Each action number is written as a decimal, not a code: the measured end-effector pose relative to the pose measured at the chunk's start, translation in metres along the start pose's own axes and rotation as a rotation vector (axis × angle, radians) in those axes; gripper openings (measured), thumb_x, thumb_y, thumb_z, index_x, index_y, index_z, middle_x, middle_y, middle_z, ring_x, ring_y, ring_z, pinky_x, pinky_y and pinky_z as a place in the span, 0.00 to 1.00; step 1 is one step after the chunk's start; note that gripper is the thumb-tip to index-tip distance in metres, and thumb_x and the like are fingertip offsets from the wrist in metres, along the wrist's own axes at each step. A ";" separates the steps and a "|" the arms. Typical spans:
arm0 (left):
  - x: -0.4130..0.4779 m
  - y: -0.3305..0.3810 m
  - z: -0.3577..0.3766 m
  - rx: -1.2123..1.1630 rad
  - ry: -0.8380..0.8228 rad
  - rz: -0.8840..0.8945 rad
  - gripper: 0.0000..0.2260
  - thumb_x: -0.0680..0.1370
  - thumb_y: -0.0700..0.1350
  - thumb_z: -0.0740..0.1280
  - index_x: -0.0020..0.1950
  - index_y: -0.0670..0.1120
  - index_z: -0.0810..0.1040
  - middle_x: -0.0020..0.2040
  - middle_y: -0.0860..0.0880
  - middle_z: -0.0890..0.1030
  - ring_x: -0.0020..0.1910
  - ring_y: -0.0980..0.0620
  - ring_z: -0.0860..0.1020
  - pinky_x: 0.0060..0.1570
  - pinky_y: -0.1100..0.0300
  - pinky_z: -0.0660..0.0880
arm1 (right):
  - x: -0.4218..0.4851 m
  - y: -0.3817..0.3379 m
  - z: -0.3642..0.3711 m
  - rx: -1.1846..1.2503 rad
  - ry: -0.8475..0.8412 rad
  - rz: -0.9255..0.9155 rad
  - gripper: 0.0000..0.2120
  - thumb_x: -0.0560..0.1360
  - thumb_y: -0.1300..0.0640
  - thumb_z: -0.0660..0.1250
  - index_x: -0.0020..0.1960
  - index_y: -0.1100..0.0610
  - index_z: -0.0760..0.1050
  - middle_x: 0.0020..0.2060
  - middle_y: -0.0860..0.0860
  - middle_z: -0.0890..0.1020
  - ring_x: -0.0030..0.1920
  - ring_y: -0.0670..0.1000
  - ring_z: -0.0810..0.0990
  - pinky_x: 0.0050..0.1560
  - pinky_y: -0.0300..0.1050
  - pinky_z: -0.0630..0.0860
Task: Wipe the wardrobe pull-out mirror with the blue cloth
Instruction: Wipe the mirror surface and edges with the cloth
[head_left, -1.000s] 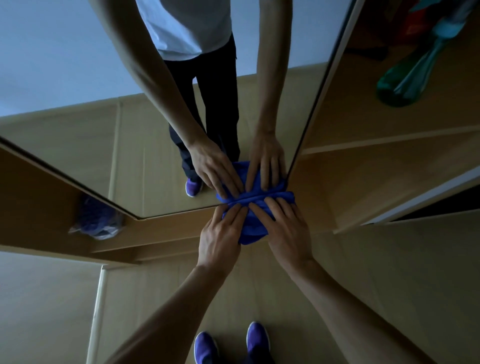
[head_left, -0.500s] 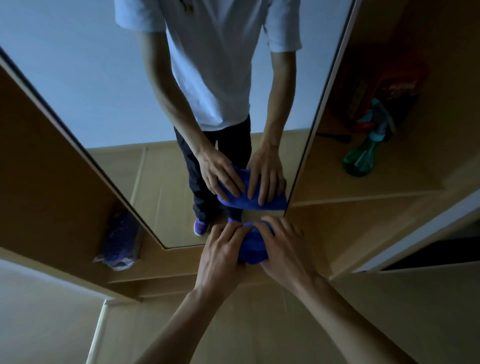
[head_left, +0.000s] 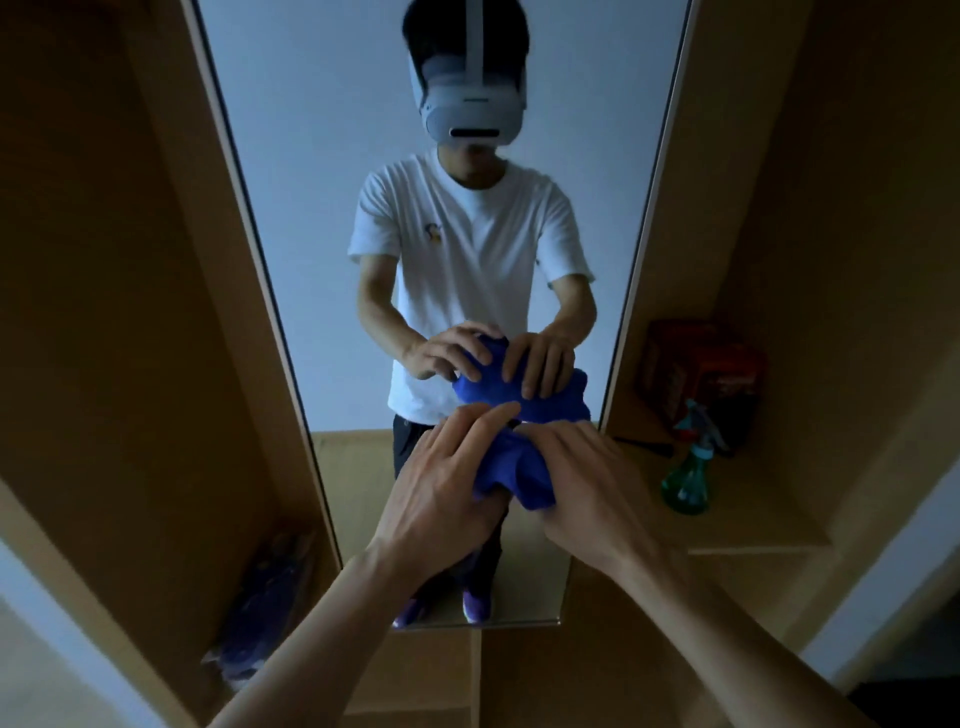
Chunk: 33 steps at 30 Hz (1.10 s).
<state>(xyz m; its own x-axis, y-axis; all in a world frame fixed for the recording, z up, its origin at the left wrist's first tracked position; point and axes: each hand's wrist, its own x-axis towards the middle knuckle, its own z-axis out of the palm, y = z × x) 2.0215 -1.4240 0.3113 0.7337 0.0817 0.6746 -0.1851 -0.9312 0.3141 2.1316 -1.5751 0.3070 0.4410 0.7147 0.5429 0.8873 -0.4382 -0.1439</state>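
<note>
- Dim wardrobe interior: tan wooden panels (head_left: 104, 312) to left and right, with a tall, narrow pull-out mirror (head_left: 322, 208) upright between them.
- Held the blue cloth (head_left: 511, 470) bunched against the glass, in the mirror's lower half and nearer its right edge, touching its own reflection.
- Gripped the bunch from the left with the left hand (head_left: 441, 499), fingers laid long over the top and thumb tucked under the fabric.
- Clamped it from the right with the right hand (head_left: 587, 493), fingers curled over the cloth, thumb hidden.
- Reflected in the glass: a person (head_left: 467, 260) in a white T-shirt and a pale headset (head_left: 470, 111), both hands on the cloth, purple shoes (head_left: 475, 605) at the bottom.
- On the shelf (head_left: 753, 525) right of the mirror: a green spray bottle (head_left: 685, 478) upright, with a red box (head_left: 696, 364) just behind it.
- Low on the left, beside the mirror's edge: a bluish-purple bundle (head_left: 265, 613), too blurred to make out.
</note>
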 end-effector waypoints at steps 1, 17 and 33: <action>0.009 0.001 -0.006 0.003 0.018 0.028 0.33 0.71 0.39 0.73 0.76 0.43 0.70 0.67 0.48 0.74 0.62 0.47 0.76 0.59 0.58 0.74 | 0.008 -0.001 -0.009 -0.013 0.033 -0.007 0.23 0.72 0.55 0.72 0.66 0.52 0.73 0.54 0.48 0.80 0.53 0.51 0.78 0.55 0.48 0.77; 0.143 0.026 -0.150 0.221 0.306 0.251 0.36 0.76 0.52 0.64 0.82 0.44 0.59 0.73 0.48 0.73 0.70 0.46 0.72 0.66 0.50 0.70 | 0.131 -0.044 -0.165 -0.252 0.457 -0.132 0.30 0.70 0.56 0.74 0.71 0.56 0.71 0.58 0.53 0.79 0.56 0.57 0.77 0.54 0.54 0.77; 0.278 0.047 -0.262 0.411 0.435 0.318 0.35 0.79 0.58 0.62 0.83 0.48 0.54 0.72 0.47 0.74 0.71 0.47 0.69 0.68 0.50 0.66 | 0.236 -0.066 -0.295 -0.502 0.717 -0.236 0.23 0.72 0.52 0.73 0.63 0.58 0.72 0.53 0.55 0.80 0.52 0.58 0.79 0.50 0.52 0.76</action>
<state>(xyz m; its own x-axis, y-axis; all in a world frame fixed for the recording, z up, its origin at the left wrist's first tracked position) 2.0452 -1.3519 0.6885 0.3389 -0.1629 0.9266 -0.0217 -0.9860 -0.1654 2.1375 -1.5383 0.6886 -0.0838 0.3784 0.9219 0.7069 -0.6295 0.3226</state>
